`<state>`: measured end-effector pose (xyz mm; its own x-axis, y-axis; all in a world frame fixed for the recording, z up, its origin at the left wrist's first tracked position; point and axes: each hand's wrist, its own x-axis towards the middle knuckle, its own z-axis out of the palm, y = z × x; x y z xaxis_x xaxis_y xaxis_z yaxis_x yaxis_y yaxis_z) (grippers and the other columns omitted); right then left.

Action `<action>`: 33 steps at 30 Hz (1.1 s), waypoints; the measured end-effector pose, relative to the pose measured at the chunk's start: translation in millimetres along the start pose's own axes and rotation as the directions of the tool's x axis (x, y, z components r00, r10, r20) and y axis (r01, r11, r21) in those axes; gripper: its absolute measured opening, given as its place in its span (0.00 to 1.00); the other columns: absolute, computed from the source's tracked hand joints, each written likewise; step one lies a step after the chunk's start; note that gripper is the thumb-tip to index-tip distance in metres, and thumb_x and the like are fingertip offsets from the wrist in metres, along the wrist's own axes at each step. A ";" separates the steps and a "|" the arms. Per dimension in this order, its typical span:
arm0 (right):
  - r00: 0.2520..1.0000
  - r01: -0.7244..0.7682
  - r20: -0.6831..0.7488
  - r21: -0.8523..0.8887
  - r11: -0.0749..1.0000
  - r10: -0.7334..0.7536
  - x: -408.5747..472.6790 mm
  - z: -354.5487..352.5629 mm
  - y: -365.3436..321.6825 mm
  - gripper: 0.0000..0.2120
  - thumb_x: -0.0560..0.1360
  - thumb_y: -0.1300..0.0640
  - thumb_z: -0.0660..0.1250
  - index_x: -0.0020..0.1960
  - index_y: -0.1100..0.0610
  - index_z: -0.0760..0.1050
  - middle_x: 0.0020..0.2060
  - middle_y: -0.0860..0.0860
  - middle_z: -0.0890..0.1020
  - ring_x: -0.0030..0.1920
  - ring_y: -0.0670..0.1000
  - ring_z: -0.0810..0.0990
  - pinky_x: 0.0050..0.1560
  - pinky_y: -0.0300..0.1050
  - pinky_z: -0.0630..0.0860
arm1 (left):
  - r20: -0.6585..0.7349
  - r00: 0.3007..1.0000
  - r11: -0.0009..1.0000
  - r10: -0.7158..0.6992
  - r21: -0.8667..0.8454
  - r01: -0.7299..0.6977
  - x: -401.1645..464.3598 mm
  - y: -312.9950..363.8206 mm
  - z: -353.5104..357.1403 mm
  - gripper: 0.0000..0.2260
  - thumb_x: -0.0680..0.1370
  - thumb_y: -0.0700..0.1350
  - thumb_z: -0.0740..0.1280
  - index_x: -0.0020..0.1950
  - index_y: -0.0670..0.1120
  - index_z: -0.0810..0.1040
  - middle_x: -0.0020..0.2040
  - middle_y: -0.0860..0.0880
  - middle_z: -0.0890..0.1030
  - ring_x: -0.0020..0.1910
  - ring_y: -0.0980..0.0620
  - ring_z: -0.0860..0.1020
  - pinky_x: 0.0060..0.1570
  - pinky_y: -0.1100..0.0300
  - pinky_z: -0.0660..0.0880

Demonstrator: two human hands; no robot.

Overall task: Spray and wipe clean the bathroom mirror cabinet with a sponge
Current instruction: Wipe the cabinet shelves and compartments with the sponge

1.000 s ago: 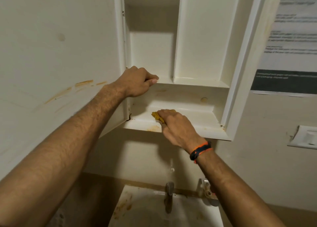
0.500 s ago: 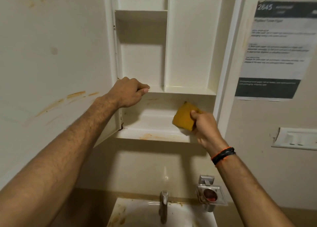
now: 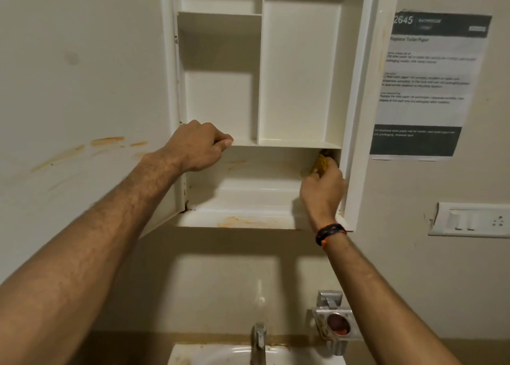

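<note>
The white mirror cabinet (image 3: 300, 72) hangs open on the wall, its shelves bare. Its door (image 3: 82, 88) swings out to the left and carries orange-brown streaks. My left hand (image 3: 197, 146) grips the front edge of the middle shelf near the hinge side. My right hand (image 3: 323, 188) holds a yellow sponge (image 3: 321, 163) and presses it into the upper right corner of the bottom compartment. Most of the sponge is hidden behind my fingers. The bottom shelf (image 3: 242, 221) has a rusty stain along its front lip. No spray bottle is in view.
A printed notice (image 3: 425, 83) is taped to the wall right of the cabinet. A switch plate (image 3: 472, 221) sits lower right. Below are a metal tap (image 3: 259, 342), a white basin (image 3: 220, 356) and a metal soap holder (image 3: 335, 323).
My right hand has carried the sponge from the left of the bottom shelf across to its right corner and raised it. My left hand has stayed on the middle shelf. The camera has tilted up.
</note>
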<state>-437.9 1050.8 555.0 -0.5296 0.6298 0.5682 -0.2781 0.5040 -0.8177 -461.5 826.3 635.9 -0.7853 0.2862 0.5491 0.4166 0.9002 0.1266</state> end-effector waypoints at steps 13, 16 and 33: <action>0.883 0.412 0.428 -0.512 0.754 -0.191 -12.8 61.8 -10.8 0.25 0.75 0.70 0.59 0.71 0.68 0.65 0.66 0.68 0.72 0.68 0.65 0.69 0.73 0.56 0.60 | -0.040 0.999 0.999 0.035 0.042 -0.033 0.4 -2.0 1.2 0.15 0.83 0.52 0.57 0.64 0.54 0.79 0.61 0.50 0.82 0.60 0.45 0.78 0.65 0.50 0.70; 0.806 0.554 0.533 -0.524 0.647 -0.258 -19.8 68.7 -11.5 0.31 0.75 0.66 0.65 0.75 0.66 0.58 0.71 0.68 0.67 0.73 0.65 0.64 0.76 0.56 0.55 | -0.030 0.999 0.999 0.037 0.037 -0.036 0.2 -0.7 0.8 0.15 0.83 0.52 0.57 0.64 0.54 0.79 0.61 0.50 0.82 0.60 0.45 0.78 0.66 0.49 0.70; 0.486 0.861 0.796 -0.366 0.353 -0.361 10.5 29.0 4.0 0.20 0.83 0.54 0.56 0.74 0.57 0.65 0.68 0.55 0.74 0.64 0.58 0.75 0.64 0.56 0.73 | -0.013 1.000 0.999 0.009 0.035 -0.008 -4.1 4.0 -2.1 0.16 0.84 0.52 0.57 0.67 0.54 0.78 0.62 0.49 0.81 0.60 0.45 0.78 0.65 0.50 0.70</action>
<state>-467.8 1042.3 555.0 -0.7946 -0.3467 0.4984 -0.2614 0.9363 0.2346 -455.6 828.1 635.9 -0.7755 0.2895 0.5610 0.4065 0.9089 0.0929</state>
